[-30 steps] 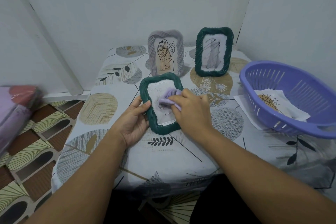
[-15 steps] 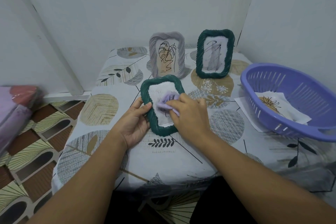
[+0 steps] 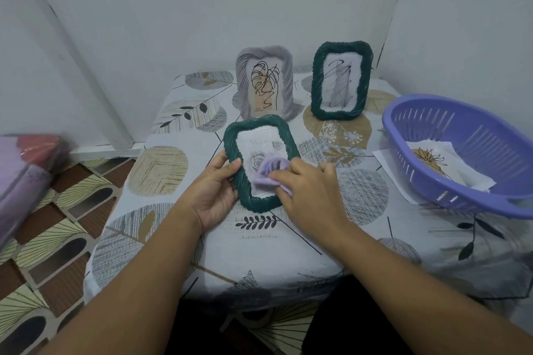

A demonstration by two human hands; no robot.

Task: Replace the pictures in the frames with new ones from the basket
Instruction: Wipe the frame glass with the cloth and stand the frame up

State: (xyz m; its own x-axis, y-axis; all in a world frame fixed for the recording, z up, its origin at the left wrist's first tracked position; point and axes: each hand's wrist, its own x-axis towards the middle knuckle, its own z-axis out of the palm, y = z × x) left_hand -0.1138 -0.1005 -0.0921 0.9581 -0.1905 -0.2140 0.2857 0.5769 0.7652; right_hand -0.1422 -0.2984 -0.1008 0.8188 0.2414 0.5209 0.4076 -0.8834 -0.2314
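On the surface (image 3: 178, 242), your left hand (image 3: 212, 194) grips the green frame (image 3: 259, 163); right hand (image 3: 310, 193) fingers pinch a purple cloth (image 3: 269, 171) on its glass. Basket (image 3: 461, 150) pictures remain, swaps likely unfinished.

Head view — downward, close over table (image 3: 259, 239)

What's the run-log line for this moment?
left hand: holds green frame edge | right hand: presses lilac cloth on its glass | basket: picture inside
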